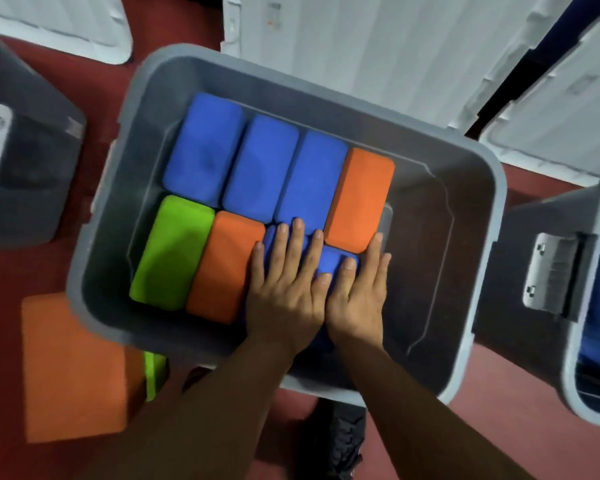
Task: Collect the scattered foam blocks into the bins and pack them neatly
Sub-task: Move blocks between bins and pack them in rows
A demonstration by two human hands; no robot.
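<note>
Left hand point(284, 282) and right hand point(357, 289) press flat on blue block point(329, 263), long axis apparently pointing away.

I find free room in the grey bin point(426, 258) only along its right side: a bare strip between the upper orange block point(361, 199) and the right wall. Packed blocks point(260, 161) fill the rest. A left bin point(25, 188) and a right bin point(506, 244) stand close beside it, and a loose orange block point(73, 368) lies on the floor at lower left.
</note>
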